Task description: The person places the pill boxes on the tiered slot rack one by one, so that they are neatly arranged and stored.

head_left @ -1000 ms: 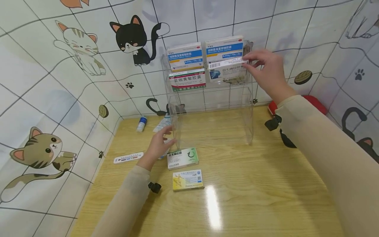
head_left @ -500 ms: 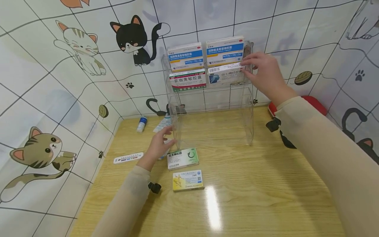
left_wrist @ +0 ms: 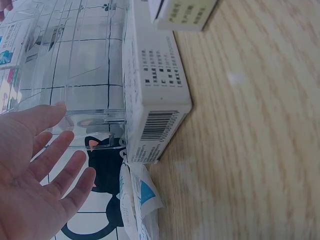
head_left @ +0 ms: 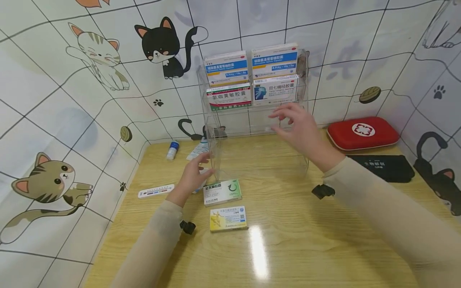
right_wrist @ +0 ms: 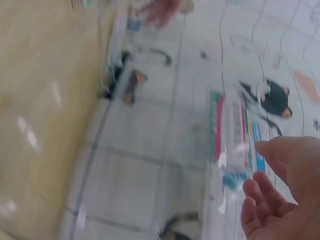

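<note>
A clear acrylic rack (head_left: pixel 212 154) bears medicine boxes in two rows. Its upper row has two blue-and-white boxes (head_left: pixel 227 70). Below them are a red-and-green capsule box (head_left: pixel 229 98) and a white capsule box (head_left: pixel 275 91) with a blue head picture, standing upright. My right hand (head_left: pixel 300 130) is in front of the rack, just under the white box and apart from it, holding nothing. At the rack's left side, my left hand (head_left: pixel 191 178) has its fingers spread; whether they touch the panel I cannot tell. The left wrist view shows its palm (left_wrist: pixel 25 185) without anything in it.
On the table lie a green-and-white box (head_left: pixel 222 193), a yellow-and-white box (head_left: pixel 228 219), a thermometer card (head_left: pixel 156 191), a blue-capped bottle (head_left: pixel 173 151) and a white packet (head_left: pixel 198 150). A red first-aid case (head_left: pixel 363 134) and a black pouch (head_left: pixel 385 169) lie right.
The white capsule box has settled down into the lower row. My right hand has let go of it and moved down and left. My left hand has stayed put.
</note>
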Demonstrator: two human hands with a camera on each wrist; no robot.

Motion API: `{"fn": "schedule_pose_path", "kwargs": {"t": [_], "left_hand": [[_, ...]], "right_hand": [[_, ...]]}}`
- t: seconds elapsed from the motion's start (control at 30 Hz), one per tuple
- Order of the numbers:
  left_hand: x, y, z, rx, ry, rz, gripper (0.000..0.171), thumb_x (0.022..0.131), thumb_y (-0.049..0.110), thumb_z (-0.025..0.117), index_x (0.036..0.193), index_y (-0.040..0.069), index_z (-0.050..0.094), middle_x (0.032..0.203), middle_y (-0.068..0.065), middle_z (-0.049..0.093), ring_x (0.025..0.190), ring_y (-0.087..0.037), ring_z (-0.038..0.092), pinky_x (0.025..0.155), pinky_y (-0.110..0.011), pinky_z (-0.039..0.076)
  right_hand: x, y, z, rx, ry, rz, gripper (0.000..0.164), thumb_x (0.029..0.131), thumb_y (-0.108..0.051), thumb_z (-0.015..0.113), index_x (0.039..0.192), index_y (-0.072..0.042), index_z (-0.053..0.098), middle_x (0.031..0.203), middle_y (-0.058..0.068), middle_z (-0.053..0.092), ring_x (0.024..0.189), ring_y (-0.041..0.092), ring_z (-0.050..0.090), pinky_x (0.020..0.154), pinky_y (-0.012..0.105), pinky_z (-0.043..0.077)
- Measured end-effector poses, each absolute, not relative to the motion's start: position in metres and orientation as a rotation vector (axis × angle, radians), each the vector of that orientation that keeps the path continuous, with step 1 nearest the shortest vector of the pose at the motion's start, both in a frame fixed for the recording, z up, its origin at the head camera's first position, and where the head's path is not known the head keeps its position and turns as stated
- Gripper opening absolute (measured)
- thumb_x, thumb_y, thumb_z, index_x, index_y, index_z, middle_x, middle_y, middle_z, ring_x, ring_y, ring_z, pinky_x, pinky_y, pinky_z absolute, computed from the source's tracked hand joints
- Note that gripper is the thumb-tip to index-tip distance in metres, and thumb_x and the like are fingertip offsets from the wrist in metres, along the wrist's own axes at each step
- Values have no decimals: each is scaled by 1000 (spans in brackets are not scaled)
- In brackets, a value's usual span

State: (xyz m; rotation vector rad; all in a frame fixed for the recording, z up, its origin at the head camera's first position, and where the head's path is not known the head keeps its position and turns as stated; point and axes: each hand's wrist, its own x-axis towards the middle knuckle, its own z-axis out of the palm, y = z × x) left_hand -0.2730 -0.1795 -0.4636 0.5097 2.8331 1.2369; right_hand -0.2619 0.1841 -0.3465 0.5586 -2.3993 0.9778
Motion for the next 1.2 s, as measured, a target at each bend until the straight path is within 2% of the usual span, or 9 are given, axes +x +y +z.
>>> {"fn": "schedule_pose_path", "kwargs": {"t": [0.33, 0.47, 0.57, 0.73, 0.93, 1.07, 1.2], "left_hand": [[-274, -180, -465, 496, 2811, 1247, 61, 95, 12, 74, 150, 11, 49, 147, -9, 58, 134, -34, 55, 108, -54, 52], [-273, -180, -465, 486, 2812, 1244, 61, 95, 13, 75, 151, 10, 49, 147, -10, 58, 134, -33, 55, 109, -54, 51], [-273, -180, -464, 479, 2820, 1227, 61, 95, 14, 75, 151, 10, 49, 147, -9, 59, 133, -32, 55, 109, -52, 51], [-275, -180, -463, 484, 2831, 1208, 60, 95, 15, 75, 150, 11, 50, 147, -8, 59, 133, -31, 55, 108, -49, 53], [-275, -181, -463, 491, 2836, 1206, 59, 96, 15, 75, 149, 13, 50, 146, -8, 59, 133, -31, 55, 107, -49, 53], [-274, -181, -463, 485, 2836, 1207, 59, 96, 15, 75, 150, 14, 50, 146, -8, 59, 133, -31, 55, 107, -49, 53], [-274, -180, -462, 490, 2832, 1205, 59, 96, 14, 74, 149, 14, 50, 147, -8, 58, 133, -31, 55, 107, -49, 53]], "right_hand": [[-205, 135, -425, 808, -2714, 1040, 29, 88, -18, 83, 116, -12, 75, 120, 5, 72, 98, 23, 70, 85, 41, 62], [-185, 123, -449, 901, -2813, 1054, 31, 88, -20, 82, 117, -11, 75, 116, 4, 72, 98, 22, 70, 82, 36, 61], [-172, 115, -460, 937, -2875, 1095, 34, 89, -23, 82, 120, -11, 74, 116, 3, 72, 100, 22, 69, 81, 34, 59], [-162, 105, -475, 994, -2937, 1146, 43, 87, -28, 84, 123, -9, 73, 118, 3, 71, 102, 20, 68, 87, 37, 58], [-158, 98, -487, 1010, -2980, 1135, 55, 80, -33, 90, 125, -7, 72, 114, 2, 69, 99, 16, 63, 88, 36, 56], [-156, 96, -491, 980, -3001, 1125, 57, 76, -35, 92, 123, -10, 71, 115, 0, 69, 104, 16, 63, 94, 40, 55], [-153, 99, -487, 886, -3038, 1230, 54, 74, -30, 94, 119, -14, 69, 117, -1, 69, 110, 19, 63, 101, 44, 53]]}}
